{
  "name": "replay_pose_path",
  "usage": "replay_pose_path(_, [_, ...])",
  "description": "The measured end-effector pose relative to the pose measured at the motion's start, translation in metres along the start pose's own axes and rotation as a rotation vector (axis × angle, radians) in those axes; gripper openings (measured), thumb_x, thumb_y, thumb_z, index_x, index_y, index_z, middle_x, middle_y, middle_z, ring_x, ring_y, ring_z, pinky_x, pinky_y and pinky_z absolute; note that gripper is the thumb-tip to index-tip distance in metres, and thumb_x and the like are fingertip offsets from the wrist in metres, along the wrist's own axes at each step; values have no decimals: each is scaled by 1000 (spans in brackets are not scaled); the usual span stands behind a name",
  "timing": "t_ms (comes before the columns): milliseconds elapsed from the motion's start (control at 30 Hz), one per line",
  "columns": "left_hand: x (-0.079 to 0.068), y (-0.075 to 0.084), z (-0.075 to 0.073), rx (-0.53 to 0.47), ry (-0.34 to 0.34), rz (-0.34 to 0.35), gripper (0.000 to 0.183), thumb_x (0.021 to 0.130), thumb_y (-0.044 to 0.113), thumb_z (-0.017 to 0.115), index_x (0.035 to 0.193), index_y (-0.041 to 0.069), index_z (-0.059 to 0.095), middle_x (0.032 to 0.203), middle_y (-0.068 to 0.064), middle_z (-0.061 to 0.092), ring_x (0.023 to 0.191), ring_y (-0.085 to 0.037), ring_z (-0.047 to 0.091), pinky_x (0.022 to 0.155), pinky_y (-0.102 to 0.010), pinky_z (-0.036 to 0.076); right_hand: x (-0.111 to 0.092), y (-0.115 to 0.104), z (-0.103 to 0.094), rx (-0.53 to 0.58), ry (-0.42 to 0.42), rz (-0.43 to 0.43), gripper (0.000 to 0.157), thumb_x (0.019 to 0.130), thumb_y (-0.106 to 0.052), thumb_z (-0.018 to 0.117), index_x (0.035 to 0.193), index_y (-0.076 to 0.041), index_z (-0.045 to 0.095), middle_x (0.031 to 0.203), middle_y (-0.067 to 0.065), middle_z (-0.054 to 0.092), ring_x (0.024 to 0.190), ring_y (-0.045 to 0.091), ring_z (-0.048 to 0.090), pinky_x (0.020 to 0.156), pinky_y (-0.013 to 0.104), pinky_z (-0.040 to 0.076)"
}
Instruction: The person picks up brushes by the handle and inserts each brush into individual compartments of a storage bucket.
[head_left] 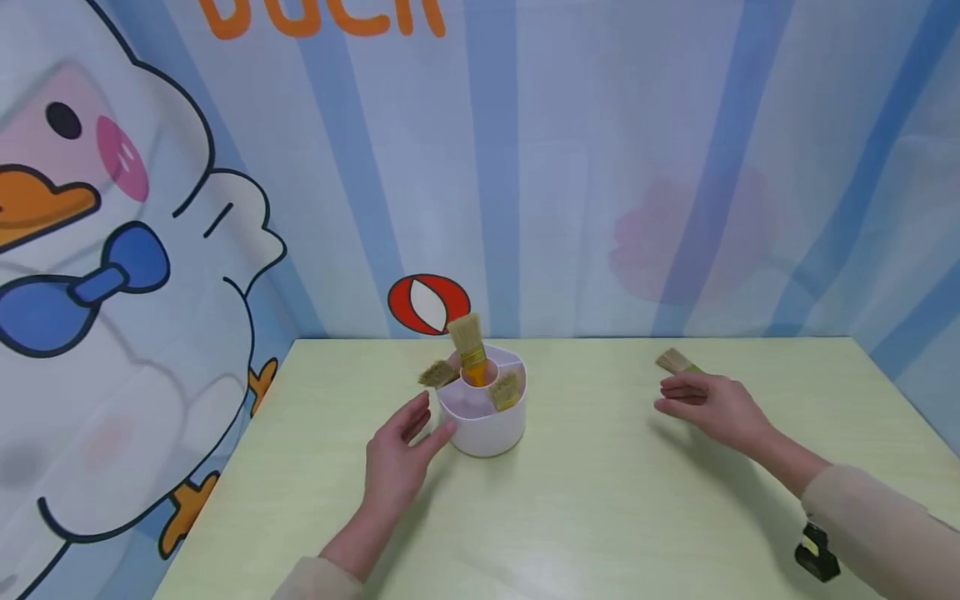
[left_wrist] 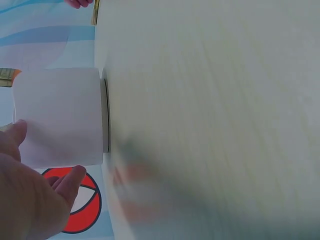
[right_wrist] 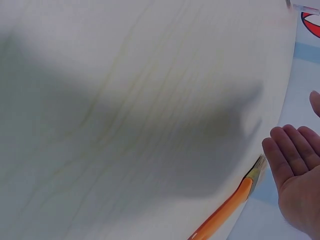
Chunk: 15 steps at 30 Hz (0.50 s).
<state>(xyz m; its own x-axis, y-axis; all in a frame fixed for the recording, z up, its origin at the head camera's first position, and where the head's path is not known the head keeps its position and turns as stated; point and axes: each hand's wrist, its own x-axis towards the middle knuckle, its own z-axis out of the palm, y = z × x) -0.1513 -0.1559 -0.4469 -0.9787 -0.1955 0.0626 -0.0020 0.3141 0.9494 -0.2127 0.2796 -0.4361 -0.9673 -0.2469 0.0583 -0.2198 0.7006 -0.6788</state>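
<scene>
A white round desk organizer [head_left: 487,435] with compartments stands on the table, left of the middle. Three paintbrushes are in it: one upright in the central ring [head_left: 468,337], one leaning left [head_left: 438,374], one at the right [head_left: 506,391]. My left hand [head_left: 393,467] is beside the organizer's left side, thumb near its front wall and fingers loosely bent. In the left wrist view its fingers [left_wrist: 70,186] flank the white wall. My right hand [head_left: 712,408] is above the table, holding nothing, fingers extended. Just beyond it lies another paintbrush [head_left: 677,361], whose orange handle [right_wrist: 222,215] shows in the right wrist view.
The pale wood-grain table [head_left: 585,517] meets a blue-striped backdrop [head_left: 555,167] along its back edge. A large cartoon duck [head_left: 180,400] is printed at the left. A small black item [head_left: 816,553] hangs by the right sleeve [head_left: 870,517].
</scene>
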Motion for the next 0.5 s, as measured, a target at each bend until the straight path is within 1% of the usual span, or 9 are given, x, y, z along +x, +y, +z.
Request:
replay_pose_path(100, [2,-1,2,0,-9,-7,70,93,24,86,155,8,57,155,-13,59,140,-33,60,107,-43,56,-1,4,-1,-3,-5,0,51,100,-31,78,136,4,68,122,16,78,115,35,75,90,34,63])
replay_pose_path(233, [1,-2,7,-7,3,7,66,93,23,86,153,9,60,152,-12,62,136,-33,64,104,-44,58,-1,7,-2,-7,-8,-2,51,100,-31,78,136,5,68,123,16,77,116,35,75,89,30,63])
replay_pose_path(400, [-4,-2,12,-54,24,34,64,93,23,87,150,6,62,146,-16,66,131,-35,67,102,-44,59,-2,8,-4,-9,-12,3,52,101,-31,77,137,5,67,124,17,77,116,36,74,88,27,62])
replay_pose_path(500, [-8,-2,14,-79,31,41,64,93,22,87,149,5,62,144,-17,67,130,-36,67,101,-44,60,-3,9,-5,-13,-15,11,53,101,-31,77,137,6,67,125,19,76,117,37,73,88,28,62])
